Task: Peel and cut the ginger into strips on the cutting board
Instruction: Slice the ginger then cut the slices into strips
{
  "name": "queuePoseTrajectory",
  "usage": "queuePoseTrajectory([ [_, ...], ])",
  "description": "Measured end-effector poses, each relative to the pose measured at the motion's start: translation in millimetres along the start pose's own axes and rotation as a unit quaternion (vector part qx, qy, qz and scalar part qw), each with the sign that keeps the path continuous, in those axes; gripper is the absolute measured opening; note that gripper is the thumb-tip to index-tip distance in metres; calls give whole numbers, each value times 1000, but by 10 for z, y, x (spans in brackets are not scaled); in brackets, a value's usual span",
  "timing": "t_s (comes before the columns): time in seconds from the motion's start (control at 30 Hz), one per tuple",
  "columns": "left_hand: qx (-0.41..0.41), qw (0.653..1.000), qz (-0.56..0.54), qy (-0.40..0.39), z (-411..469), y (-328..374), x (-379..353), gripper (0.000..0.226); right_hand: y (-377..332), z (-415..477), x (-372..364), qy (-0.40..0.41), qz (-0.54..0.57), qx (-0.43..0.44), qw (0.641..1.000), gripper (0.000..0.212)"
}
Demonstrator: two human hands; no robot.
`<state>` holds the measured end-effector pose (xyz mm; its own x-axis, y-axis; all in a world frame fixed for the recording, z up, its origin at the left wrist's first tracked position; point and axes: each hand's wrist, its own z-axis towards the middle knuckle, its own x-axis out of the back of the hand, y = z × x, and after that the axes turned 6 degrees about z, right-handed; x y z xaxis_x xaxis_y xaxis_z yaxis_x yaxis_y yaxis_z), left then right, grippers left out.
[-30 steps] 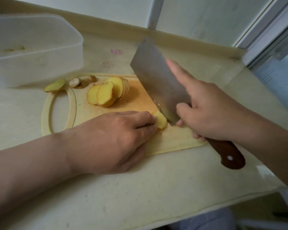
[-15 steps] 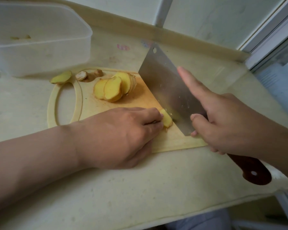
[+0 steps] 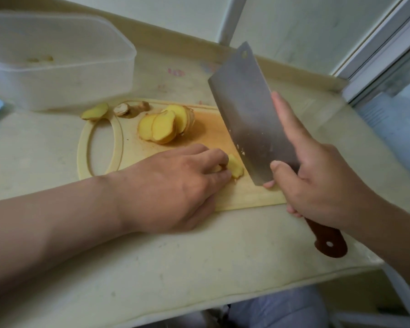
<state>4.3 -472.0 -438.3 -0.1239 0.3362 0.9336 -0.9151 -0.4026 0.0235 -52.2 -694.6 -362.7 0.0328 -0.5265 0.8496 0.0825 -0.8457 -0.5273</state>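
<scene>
cam: one, worn on my head | looks: forward and down from above my chest | near: close over the board (image 3: 246,197), mid-frame | wide: takes in counter (image 3: 199,268), wall (image 3: 305,31) behind, window (image 3: 402,95) right | views: one only

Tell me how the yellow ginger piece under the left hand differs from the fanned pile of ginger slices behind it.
The yellow ginger piece is held by the left hand beside the steel cleaver; the pile of slices lies untouched. The ginger piece is one small, half-hidden bit; the pile of slices shows several broad, overlapping rounds. Both lie on the pale cutting board.
</scene>
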Motion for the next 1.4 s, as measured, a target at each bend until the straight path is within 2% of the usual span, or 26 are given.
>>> queuePoseTrajectory([
  [0.3,-7,1000,5,1,8,-19,-30,44,-260,367,93,-139,-88,-28,986,93],
  [0.37,-12,1000,0,-2,19,-18,-14,46,-255,374,55,-117,-74,-28,990,93],
  [0.5,-16,1000,7,1,7,-22,-18,43,-89,144,-38,-10,55,-63,996,92],
  [0.57,-14,1000,8,4,6,-19,-28,41,-51,8,-63,19,89,-63,994,93],
  [0.67,-13,1000,1,6,6,-26,-31,41,-55,-58,-35,11,88,-56,994,94],
  [1.07,-13,1000,2,17,19,-25,-43,43,-236,267,68,-114,-56,-48,991,92],
  [1.2,-15,1000,-2,6,21,-11,-18,48,-278,397,14,-95,-49,-33,994,94],
  [1.4,-7,1000,4,6,-8,-13,-23,45,-107,15,-54,-2,-6,-10,1000,94],
])
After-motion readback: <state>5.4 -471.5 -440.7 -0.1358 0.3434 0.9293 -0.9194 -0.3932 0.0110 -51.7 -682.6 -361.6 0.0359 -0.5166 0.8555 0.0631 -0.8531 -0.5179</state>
